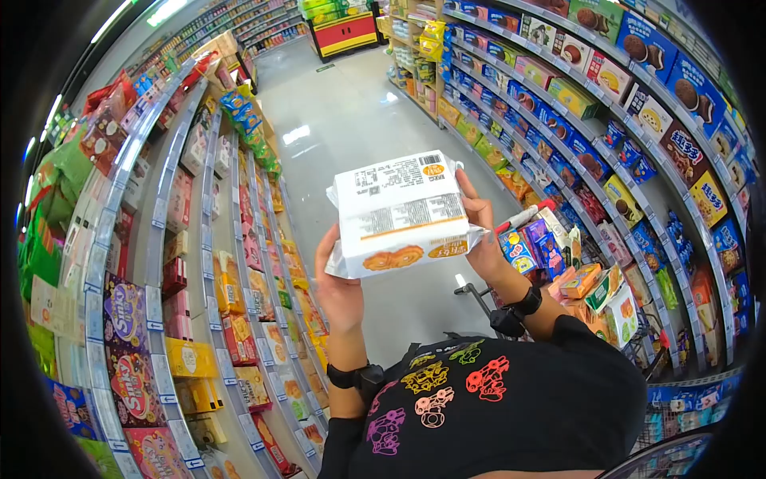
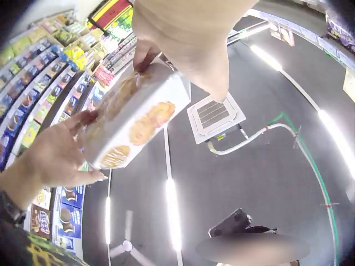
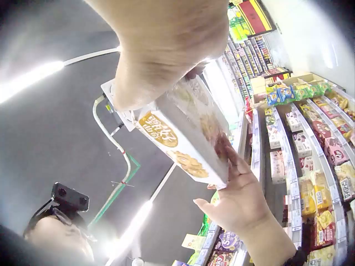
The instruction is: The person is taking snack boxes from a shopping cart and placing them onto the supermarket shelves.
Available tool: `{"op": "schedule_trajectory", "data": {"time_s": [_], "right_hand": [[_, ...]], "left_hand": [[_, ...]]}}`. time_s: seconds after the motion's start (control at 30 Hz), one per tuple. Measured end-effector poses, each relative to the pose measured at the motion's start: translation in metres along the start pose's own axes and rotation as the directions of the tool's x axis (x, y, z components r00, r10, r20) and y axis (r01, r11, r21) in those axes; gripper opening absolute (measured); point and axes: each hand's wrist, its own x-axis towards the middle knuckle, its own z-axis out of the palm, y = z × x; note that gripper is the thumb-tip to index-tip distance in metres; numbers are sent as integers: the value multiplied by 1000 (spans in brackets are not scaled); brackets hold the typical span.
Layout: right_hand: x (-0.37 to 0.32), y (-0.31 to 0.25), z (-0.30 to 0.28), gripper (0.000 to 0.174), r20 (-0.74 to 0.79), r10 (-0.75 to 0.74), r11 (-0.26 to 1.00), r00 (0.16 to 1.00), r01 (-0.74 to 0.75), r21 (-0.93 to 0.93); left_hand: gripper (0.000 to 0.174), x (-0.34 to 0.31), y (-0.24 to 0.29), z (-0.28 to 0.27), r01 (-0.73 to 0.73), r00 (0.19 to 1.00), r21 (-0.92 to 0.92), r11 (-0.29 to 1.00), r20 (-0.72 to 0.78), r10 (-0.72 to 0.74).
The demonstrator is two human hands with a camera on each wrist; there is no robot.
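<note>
A white packet of cookies (image 1: 399, 199), with cookies pictured on its side, is held up between both hands over the aisle. Its face with fine print and a barcode is turned up toward the head camera. My left hand (image 1: 338, 291) grips the left end, thumb along the near side. At the opposite end, my right hand (image 1: 485, 239) holds the packet by its crimped wrapper edge. From below, the left wrist view shows the right hand's (image 2: 58, 155) fingers on the packet's far end. The left hand's (image 3: 239, 197) fingers lie against the underside in the right wrist view.
Shelves of boxed and bagged snacks (image 1: 136, 351) line the left side, and shelves of cookie boxes (image 1: 558, 120) curve along the right. Packages fill a shopping cart beside the right arm, among them an orange pack (image 1: 581, 281). A red and yellow display stand (image 1: 345, 38) is at the aisle's far end.
</note>
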Motion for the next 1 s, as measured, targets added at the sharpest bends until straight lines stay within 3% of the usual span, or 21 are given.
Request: {"op": "schedule_trajectory", "data": {"time_s": [0.07,0.17,0.4,0.5,0.6,0.7,0.8,0.9,1.0], "right_hand": [[0,5,-5,59,2,-10,1000,1000,10,-1],[-2,9,-8,60,-1,19,997,1000,-19,-73],[3,14,-25,54,-37,43,999,998,-44,-32],[-5,16,-37,54,41,155,983,987,-158,96],[-7,9,-44,56,79,291,950,954,-298,99],[-4,5,-37,62,38,317,918,948,-317,241],[-6,8,-38,69,-16,327,817,945,-274,508],[-1,0,-34,74,-137,294,886,946,-216,411],[-4,0,-37,77,-121,266,922,957,-216,320]], "left_hand": [[67,2,-8,9,-43,998,-19,999,-50,42],[60,8,-10,22,-2,988,131,991,-153,22],[52,18,-29,13,-154,983,144,977,-73,166],[51,20,-30,17,-143,979,98,985,-135,155],[47,23,-32,12,-171,979,72,983,-100,178],[45,25,-36,9,-243,970,109,964,13,244],[44,22,-38,5,-228,973,201,953,84,215],[47,20,-39,16,-156,988,165,974,19,155],[44,20,-45,13,-142,990,88,986,3,142]]}}
